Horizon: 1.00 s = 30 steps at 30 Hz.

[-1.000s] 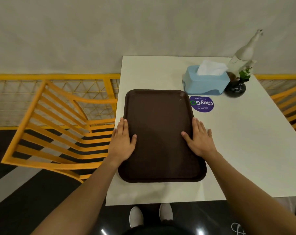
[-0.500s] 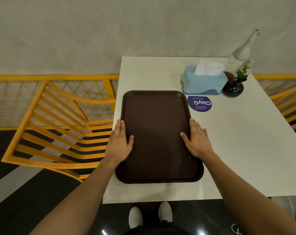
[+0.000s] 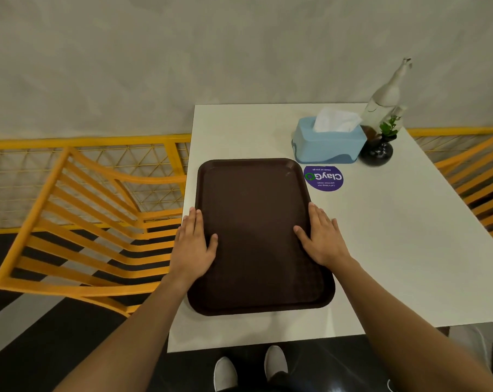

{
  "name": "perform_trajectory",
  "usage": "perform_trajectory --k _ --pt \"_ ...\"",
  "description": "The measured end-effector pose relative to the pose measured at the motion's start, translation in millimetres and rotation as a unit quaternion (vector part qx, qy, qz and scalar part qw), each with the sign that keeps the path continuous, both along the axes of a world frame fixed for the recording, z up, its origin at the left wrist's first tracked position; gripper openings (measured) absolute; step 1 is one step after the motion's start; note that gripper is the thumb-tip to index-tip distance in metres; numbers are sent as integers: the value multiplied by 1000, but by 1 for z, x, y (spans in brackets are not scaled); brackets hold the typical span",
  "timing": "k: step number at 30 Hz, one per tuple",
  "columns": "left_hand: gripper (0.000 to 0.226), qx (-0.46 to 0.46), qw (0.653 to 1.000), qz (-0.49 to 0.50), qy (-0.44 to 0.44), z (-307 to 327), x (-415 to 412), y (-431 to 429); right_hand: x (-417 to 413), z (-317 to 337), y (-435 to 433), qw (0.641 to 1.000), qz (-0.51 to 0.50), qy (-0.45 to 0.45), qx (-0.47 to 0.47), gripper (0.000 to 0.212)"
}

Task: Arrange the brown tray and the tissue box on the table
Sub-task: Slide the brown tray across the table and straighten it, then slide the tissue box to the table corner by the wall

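**Both hands flat on the tray's long edges**

The brown tray (image 3: 256, 236) lay flat on the white desk (image 3: 395, 250), toward its left side, its long axis running from the person away toward the wall. Its far right corner sat just beside the blue tissue box (image 3: 328, 144), whose long side ran across the desk, with a white tissue standing out of the top. A round purple sticker (image 3: 323, 178) lay on the desk between tray and box, just right of the tray's far corner. Right of the box stood a small dark vase (image 3: 376, 151) with a green sprig, touching or nearly touching it, and a pale bottle (image 3: 386, 94) behind. An orange chair (image 3: 78, 222) stood left of the desk.

The left hand (image 3: 193, 246) rested on the tray's left rim, the right hand (image 3: 320, 239) on its right rim. Each grip was spread flat, fingers extended forward and thumb lying inward on the tray, not curled around anything.
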<state>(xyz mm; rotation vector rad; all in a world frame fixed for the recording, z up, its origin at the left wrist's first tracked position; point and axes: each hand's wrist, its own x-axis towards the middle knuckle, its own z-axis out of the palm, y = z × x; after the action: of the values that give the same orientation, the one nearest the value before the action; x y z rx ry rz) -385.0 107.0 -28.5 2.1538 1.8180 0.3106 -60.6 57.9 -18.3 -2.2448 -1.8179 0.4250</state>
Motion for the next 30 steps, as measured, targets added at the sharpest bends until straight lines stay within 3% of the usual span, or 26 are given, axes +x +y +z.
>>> perform_trajectory --k 5,10,18,30 --pt "79 -12 999 18 -39 10 1 5 4 11 5 999 -9 51 -9 77" --pt "72 11 996 21 -87 36 20 21 22 29 13 991 -49 115 55 75" --pt "64 36 984 -34 -172 83 134 70 106 74 64 970 -96 116 188 57" --pt "101 -7 960 20 -279 79 300 150 196 65 152 974 -61 150 158 61"
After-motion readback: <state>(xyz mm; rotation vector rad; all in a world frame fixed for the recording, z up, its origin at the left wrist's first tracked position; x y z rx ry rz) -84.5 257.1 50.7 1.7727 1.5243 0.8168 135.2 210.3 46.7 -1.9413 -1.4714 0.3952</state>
